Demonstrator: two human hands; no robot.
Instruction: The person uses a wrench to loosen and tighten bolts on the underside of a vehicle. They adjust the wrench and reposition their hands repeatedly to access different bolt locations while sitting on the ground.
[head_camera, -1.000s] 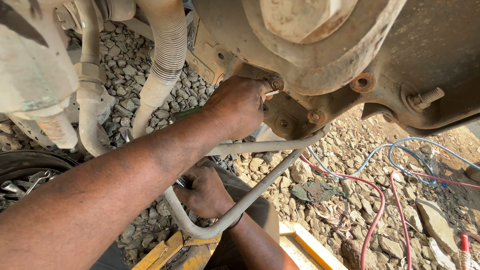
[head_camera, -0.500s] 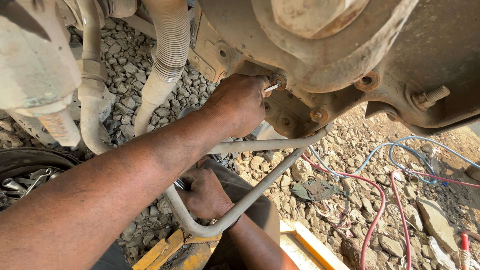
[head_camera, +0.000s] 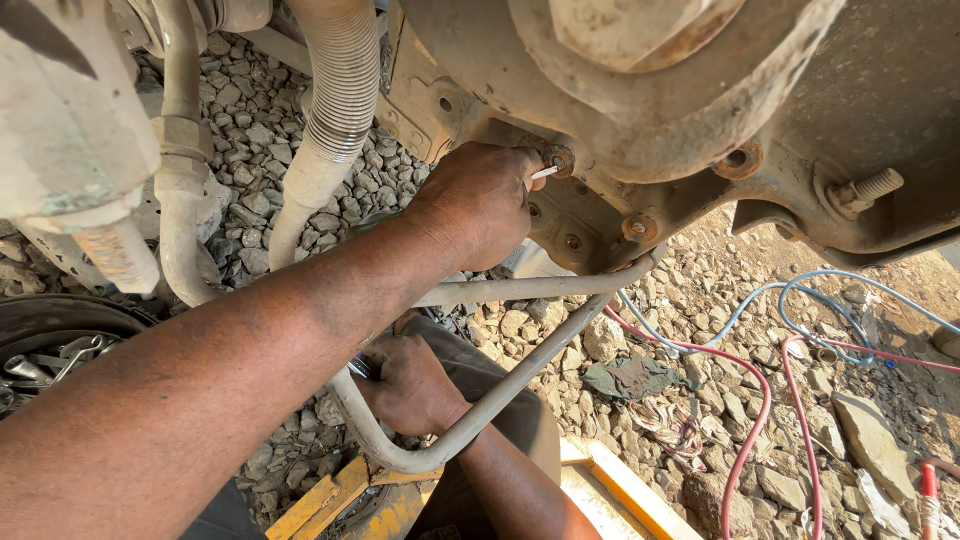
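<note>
Small pale pin (head_camera: 545, 172), thin and stick-like, sits at a rusty bolt hole (head_camera: 558, 160) on the flange of the big metal housing (head_camera: 700, 120) overhead. Left hand (head_camera: 478, 205) reaches up to it, fingers curled tight, fingertips pinching the pin's near end; the far end touches the hole.

Right hand (head_camera: 410, 385) is lower, near the person's lap, closed in a fist around something dark and metallic, mostly hidden; cannot tell what it is. A bent grey pipe (head_camera: 480, 410) crosses just in front of that hand.

Further out: corrugated hose (head_camera: 335, 110) hanging at upper left, threaded stud (head_camera: 868, 190) on the housing's right, gravel (head_camera: 250, 110) underfoot, red cables (head_camera: 760, 420) and blue cables (head_camera: 800, 290) lying on the stones, yellow frame (head_camera: 620, 480) at bottom.
</note>
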